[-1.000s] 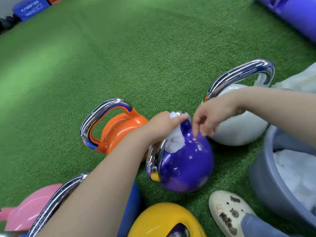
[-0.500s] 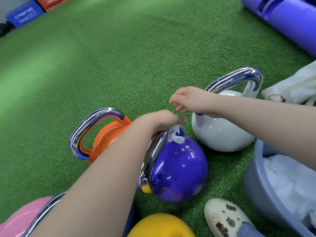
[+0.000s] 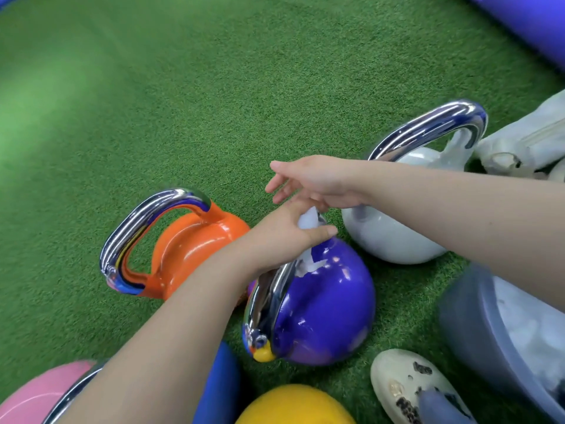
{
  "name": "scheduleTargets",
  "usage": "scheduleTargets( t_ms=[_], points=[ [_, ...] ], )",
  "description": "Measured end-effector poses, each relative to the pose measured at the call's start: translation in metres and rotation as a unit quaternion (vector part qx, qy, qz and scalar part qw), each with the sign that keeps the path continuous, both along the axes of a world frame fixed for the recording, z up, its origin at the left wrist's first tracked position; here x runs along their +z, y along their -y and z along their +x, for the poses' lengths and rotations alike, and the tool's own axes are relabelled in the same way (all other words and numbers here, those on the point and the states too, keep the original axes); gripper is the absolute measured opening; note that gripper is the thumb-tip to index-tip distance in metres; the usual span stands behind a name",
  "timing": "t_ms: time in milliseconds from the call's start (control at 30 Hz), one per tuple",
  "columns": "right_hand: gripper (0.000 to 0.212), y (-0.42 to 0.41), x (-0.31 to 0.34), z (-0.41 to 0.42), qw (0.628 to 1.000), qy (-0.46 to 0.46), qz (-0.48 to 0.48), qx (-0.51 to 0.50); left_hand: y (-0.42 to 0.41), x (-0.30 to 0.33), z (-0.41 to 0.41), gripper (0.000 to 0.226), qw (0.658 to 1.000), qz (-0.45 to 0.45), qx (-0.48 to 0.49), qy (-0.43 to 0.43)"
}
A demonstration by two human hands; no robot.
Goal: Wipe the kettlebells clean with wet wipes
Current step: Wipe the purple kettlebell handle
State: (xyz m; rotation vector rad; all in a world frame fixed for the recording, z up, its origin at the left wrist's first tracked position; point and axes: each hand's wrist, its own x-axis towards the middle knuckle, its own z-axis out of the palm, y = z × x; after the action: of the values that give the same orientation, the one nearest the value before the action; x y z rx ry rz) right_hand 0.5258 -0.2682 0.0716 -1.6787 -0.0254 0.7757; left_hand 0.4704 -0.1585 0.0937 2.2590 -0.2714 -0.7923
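A purple kettlebell [image 3: 324, 310] with a chrome handle stands on the green turf at the centre. My left hand [image 3: 284, 234] grips a white wet wipe [image 3: 308, 221] against the top of that handle, and part of the wipe hangs down onto the purple body. My right hand [image 3: 312, 182] hovers just above and behind it, fingers spread and holding nothing. An orange kettlebell [image 3: 189, 243] stands to the left and a white kettlebell [image 3: 394, 237] to the right, partly hidden by my right forearm.
A grey-blue bucket [image 3: 464, 325] with white wipes inside sits at the lower right. My cream clog [image 3: 406, 384] is beside it. Pink [image 3: 36, 393], blue [image 3: 220, 384] and yellow [image 3: 293, 405] kettlebells crowd the bottom edge. A white bag [image 3: 526, 139] lies far right. A purple mat [image 3: 532, 22] lies at the top right.
My right hand lifted off the purple kettlebell and now hovers open above my left hand. My left hand keeps the wipe on the handle.
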Motion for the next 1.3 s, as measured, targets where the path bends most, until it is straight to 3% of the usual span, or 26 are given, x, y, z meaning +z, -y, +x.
scheduleTargets(
  t_ms=[67,133,200,267,400,533,633,700,867,1000,1167,1300],
  points=[
    [0.042,-0.002,-0.001,0.003,0.999,-0.019,0.025,0.02,-0.001,-0.001,0.0,0.062,1.0,-0.013,0.015,0.001],
    [0.045,-0.001,0.0,0.004,0.997,-0.03,0.043,0.058,0.001,0.003,-0.002,0.052,0.988,-0.08,0.133,-0.017],
    [0.05,0.0,0.002,0.004,0.993,-0.029,0.043,0.105,-0.001,0.008,-0.005,0.028,0.945,-0.187,0.251,-0.097],
    [0.053,-0.002,0.004,0.002,0.99,-0.009,0.013,0.14,-0.011,0.011,-0.008,0.035,0.904,-0.255,0.291,-0.179],
    [0.047,-0.001,0.009,-0.007,0.968,0.137,-0.094,0.19,-0.03,0.019,-0.019,0.007,0.953,-0.132,0.251,-0.108],
    [0.033,0.006,0.012,-0.015,0.951,0.221,-0.111,0.185,-0.029,0.031,-0.03,0.024,0.986,-0.049,0.156,0.038],
    [0.03,0.008,0.009,-0.021,0.943,0.25,-0.128,0.181,-0.021,0.035,-0.035,0.023,0.976,0.104,0.1,0.164],
    [0.032,0.008,0.004,-0.023,0.945,0.244,-0.143,0.163,-0.017,0.034,-0.036,0.028,0.969,0.138,0.091,0.184],
    [0.03,0.014,-0.006,-0.024,0.964,0.189,-0.146,0.122,-0.006,0.03,-0.022,0.02,0.985,0.088,0.111,0.103],
    [0.034,0.019,-0.028,-0.031,0.997,0.054,-0.027,0.04,0.003,0.02,-0.001,0.026,0.987,0.102,0.109,0.053],
    [0.046,0.015,-0.054,-0.033,0.996,-0.049,0.019,-0.068,0.012,0.009,0.022,0.034,0.983,0.081,0.133,-0.101],
    [0.029,0.015,-0.065,-0.034,0.993,-0.073,-0.021,-0.093,0.013,0.006,0.032,0.03,0.96,0.053,0.157,-0.225]
  ],
)
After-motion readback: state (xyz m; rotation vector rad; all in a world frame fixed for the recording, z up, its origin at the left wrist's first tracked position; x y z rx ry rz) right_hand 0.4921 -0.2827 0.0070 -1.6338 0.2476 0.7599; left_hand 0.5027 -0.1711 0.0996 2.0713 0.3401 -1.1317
